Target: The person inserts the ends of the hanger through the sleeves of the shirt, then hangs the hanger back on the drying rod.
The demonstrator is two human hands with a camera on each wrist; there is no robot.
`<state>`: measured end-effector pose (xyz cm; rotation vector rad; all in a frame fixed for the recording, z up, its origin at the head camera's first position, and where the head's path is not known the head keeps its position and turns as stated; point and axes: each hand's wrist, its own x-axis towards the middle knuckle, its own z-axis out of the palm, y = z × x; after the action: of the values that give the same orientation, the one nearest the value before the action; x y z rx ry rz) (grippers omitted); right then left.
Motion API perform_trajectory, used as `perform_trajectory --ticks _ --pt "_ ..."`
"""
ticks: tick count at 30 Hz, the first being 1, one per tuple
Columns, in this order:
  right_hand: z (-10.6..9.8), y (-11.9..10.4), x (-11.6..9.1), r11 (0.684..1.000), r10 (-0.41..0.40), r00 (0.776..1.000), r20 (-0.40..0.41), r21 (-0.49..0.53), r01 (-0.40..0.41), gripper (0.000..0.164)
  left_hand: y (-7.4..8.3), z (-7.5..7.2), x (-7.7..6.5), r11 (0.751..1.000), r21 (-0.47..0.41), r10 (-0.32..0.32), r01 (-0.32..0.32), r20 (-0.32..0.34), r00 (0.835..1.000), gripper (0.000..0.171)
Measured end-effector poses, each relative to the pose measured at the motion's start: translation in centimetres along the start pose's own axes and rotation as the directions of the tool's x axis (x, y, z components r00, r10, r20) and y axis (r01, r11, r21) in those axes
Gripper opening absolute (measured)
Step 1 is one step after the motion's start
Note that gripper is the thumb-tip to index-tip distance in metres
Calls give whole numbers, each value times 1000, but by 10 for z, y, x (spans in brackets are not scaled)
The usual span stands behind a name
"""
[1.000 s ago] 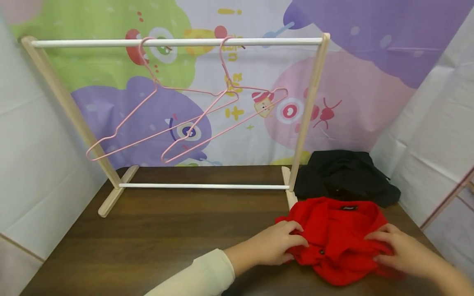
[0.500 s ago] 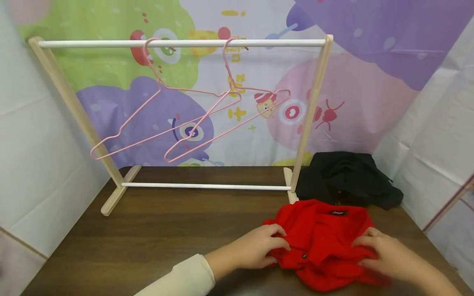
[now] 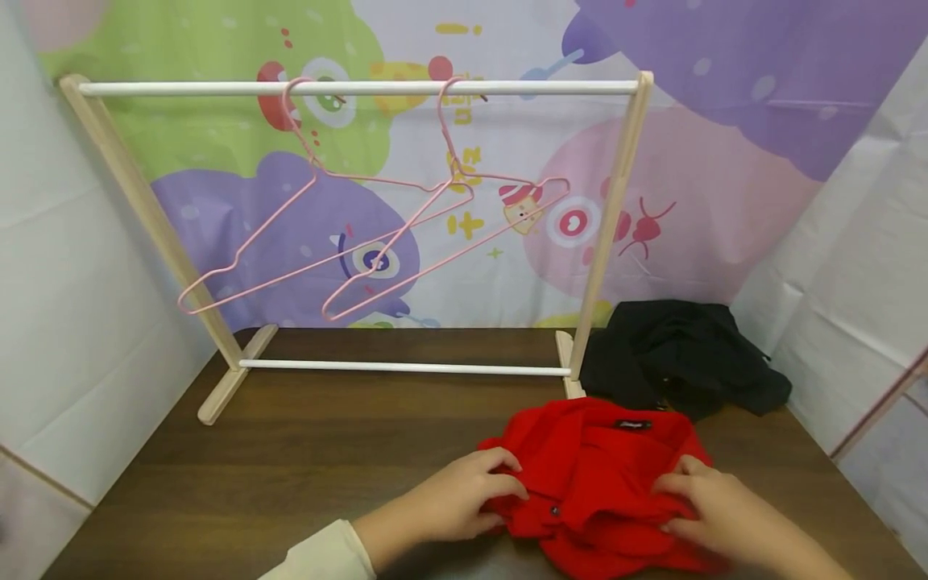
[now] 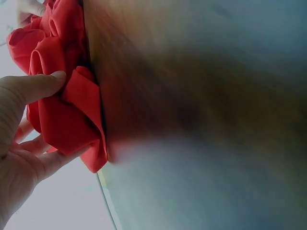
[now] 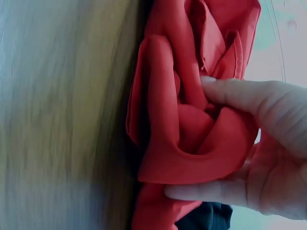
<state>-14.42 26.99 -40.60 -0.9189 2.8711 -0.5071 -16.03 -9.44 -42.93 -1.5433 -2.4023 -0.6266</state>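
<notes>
A crumpled red shirt (image 3: 609, 463) with a dark button and a black neck label lies on the table at the front right, its collar toward the rack. My left hand (image 3: 460, 495) grips its left side; in the left wrist view the thumb presses on a fold while the fingers (image 4: 62, 158) reach under the cloth. On the opposite side my right hand (image 3: 714, 507) holds bunched fabric. The right wrist view has a thick red fold between thumb and fingers (image 5: 206, 191). Parts of the fingertips are hidden by cloth.
Behind stands a wooden rack with a white top rail (image 3: 362, 88). Two pink wire hangers, a left one (image 3: 275, 217) and a right one (image 3: 413, 223), hang from it. A black garment (image 3: 681, 346) lies beside the rack's right foot. The brown table (image 3: 326, 451) reaches white side walls.
Both hands have shifted left across the table, bringing the red shirt with them and slightly nearer. The black garment and hangers stay put; the head view has shifted a little.
</notes>
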Motion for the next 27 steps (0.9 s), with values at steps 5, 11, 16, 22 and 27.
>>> perform_trajectory --ticks 5,11,16,22,27 --pt "6 -18 8 999 30 1000 -7 -26 -30 28 -4 -4 -10 1000 0 -26 26 -25 999 32" --pt "13 -36 18 999 15 1000 -14 -35 -15 29 -7 -11 -23 999 12 -42 43 -51 998 32" --pt "18 -47 29 997 -17 999 -44 -70 14 31 -8 -20 -36 998 17 -66 67 -78 995 32" --pt "23 -60 44 997 -15 999 -49 -70 12 32 -12 -26 -53 995 25 -92 96 -117 989 36" --pt "25 -70 58 997 -26 998 -53 -76 22 32 -14 -32 -68 993 43 -105 112 -133 986 37"
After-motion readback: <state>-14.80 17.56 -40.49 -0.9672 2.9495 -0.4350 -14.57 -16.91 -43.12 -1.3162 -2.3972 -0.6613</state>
